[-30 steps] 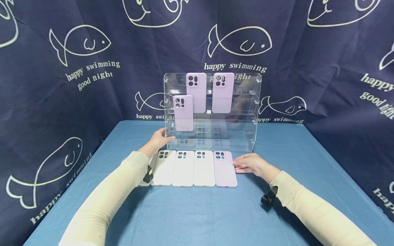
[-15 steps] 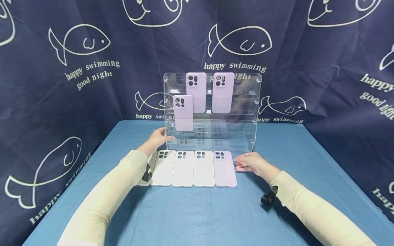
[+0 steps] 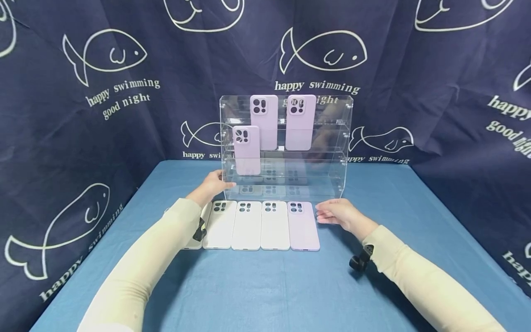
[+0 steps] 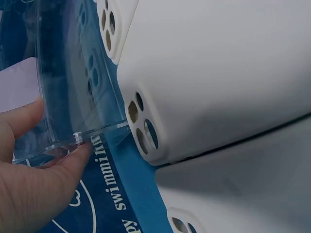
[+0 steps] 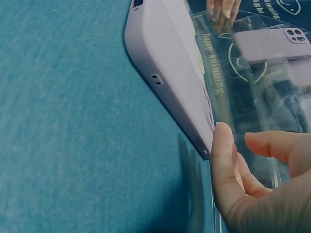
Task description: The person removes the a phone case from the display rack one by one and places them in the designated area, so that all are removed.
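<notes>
A clear acrylic display rack (image 3: 307, 168) stands on the blue cloth with lavender phone cases (image 3: 299, 133) upright on its tiers. My left hand (image 3: 211, 184) grips the rack's left side panel, thumb in front and fingers behind, as the left wrist view shows. Before the rack lies a row of white phone cases (image 3: 246, 228), with one lavender phone case (image 3: 304, 230) at its right end. Beside that case's upper right edge, near the rack's lower right corner, is my right hand (image 3: 338, 213). Its fingers are loosely bent, with a gap between thumb and fingertips and nothing held.
My left forearm and sleeve (image 3: 145, 263) partly cover the leftmost white case. A small black wrist camera (image 3: 361, 259) sits on the right cuff. Dark blue cloth walls (image 3: 232, 64) with fish drawings enclose the table (image 3: 265, 290) at the back and sides.
My right hand has drawn slightly off the lavender case's edge and moved a little toward the rack. My left hand keeps its grip on the panel. The head view has tilted slightly.
</notes>
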### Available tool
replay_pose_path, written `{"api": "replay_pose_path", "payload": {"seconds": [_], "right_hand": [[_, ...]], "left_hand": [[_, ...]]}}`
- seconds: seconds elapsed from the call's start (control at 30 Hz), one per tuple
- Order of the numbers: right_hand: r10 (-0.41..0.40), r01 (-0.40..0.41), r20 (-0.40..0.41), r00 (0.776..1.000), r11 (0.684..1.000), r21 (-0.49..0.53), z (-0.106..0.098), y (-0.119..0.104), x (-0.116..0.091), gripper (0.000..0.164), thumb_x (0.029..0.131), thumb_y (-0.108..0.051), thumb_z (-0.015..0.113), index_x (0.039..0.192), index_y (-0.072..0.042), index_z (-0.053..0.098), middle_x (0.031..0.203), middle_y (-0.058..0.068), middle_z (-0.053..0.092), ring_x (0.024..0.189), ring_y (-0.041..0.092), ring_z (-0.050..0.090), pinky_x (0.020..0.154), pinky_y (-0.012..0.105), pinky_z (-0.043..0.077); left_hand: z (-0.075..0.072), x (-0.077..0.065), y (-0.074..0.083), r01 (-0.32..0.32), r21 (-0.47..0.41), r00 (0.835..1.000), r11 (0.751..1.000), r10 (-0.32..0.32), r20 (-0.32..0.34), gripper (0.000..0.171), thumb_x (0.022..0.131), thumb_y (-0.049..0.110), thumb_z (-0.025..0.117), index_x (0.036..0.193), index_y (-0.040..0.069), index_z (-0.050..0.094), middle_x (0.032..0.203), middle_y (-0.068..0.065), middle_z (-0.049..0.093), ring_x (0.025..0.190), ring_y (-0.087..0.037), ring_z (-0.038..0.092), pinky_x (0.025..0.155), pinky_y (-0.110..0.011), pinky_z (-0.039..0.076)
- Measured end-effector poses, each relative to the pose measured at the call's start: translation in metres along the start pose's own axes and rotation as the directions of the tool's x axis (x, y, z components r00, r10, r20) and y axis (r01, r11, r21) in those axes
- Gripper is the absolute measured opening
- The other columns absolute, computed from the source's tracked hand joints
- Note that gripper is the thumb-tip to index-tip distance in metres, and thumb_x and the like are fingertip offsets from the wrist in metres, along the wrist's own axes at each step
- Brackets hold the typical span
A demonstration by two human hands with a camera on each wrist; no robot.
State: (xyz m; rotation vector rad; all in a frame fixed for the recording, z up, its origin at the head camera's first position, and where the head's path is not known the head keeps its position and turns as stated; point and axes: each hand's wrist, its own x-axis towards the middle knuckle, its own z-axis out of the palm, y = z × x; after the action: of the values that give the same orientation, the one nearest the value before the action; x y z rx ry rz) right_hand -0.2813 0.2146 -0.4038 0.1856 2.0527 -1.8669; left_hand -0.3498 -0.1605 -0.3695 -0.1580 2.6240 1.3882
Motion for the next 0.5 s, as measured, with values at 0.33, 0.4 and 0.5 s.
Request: {"api": "replay_pose_path", "payload": {"seconds": [0.33,0.4,0.5], "right_hand": [[-0.042,0.041,0.024,0.999,0.999,0.013,0.003,-0.020,0.003,0.046,0.095,-0.004,0.057,0.132,0.019,0.042,0.083,0.005,0.068,0.069,0.009,0.067,0.073,0.024,0.062],[-0.051,0.051,0.023,0.998,0.999,-0.001,0.003,-0.027,0.002,0.047,0.096,-0.006,0.057,0.134,0.018,0.042,0.083,0.005,0.068,0.069,0.009,0.067,0.073,0.023,0.062],[-0.075,0.075,0.028,0.997,0.997,-0.010,0.003,-0.037,0.002,0.048,0.096,-0.006,0.057,0.134,0.018,0.041,0.080,0.003,0.068,0.069,0.008,0.067,0.073,0.022,0.061]], "left_hand": [[-0.003,-0.003,0.000,-0.006,0.006,1.000,1.000,0.006,0.014,0.073,0.092,0.023,0.067,0.151,0.005,0.029,0.151,-0.018,0.039,0.141,-0.038,0.033,0.120,-0.053,0.025],[-0.002,-0.003,0.000,-0.005,0.000,1.000,1.000,0.005,0.017,0.073,0.092,0.023,0.067,0.151,0.004,0.029,0.151,-0.018,0.039,0.141,-0.038,0.033,0.120,-0.053,0.025],[-0.001,-0.002,-0.001,0.003,-0.016,1.000,1.000,-0.003,0.015,0.074,0.092,0.023,0.067,0.152,0.005,0.028,0.151,-0.018,0.038,0.141,-0.038,0.033,0.120,-0.052,0.026]]}}
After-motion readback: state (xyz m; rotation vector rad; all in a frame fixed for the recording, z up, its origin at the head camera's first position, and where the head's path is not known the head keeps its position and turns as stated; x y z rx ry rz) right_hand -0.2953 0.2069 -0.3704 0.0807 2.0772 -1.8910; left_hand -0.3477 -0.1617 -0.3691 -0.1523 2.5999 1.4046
